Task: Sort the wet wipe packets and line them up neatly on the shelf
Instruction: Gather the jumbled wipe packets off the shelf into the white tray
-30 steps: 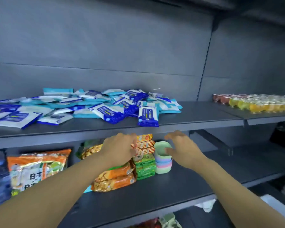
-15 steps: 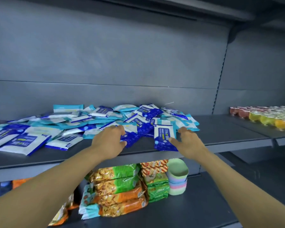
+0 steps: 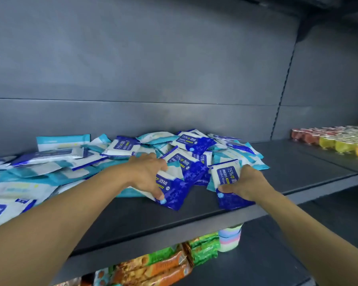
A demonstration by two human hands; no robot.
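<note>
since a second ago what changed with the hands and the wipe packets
Both hands rose from the lower shelf to the pile. The left hand now grips one dark blue packet, the right hand another. The rest of the pile lies unsorted as before.

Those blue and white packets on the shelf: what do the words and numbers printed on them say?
"75%" and "Alcohol Wipes": dark blue and white packet held by the right hand.
"75% 酒精": dark blue packet at the pile's middle.
"酒精": dark blue packet under the left hand.
Pale teal packets: print too blurred to read.
</note>
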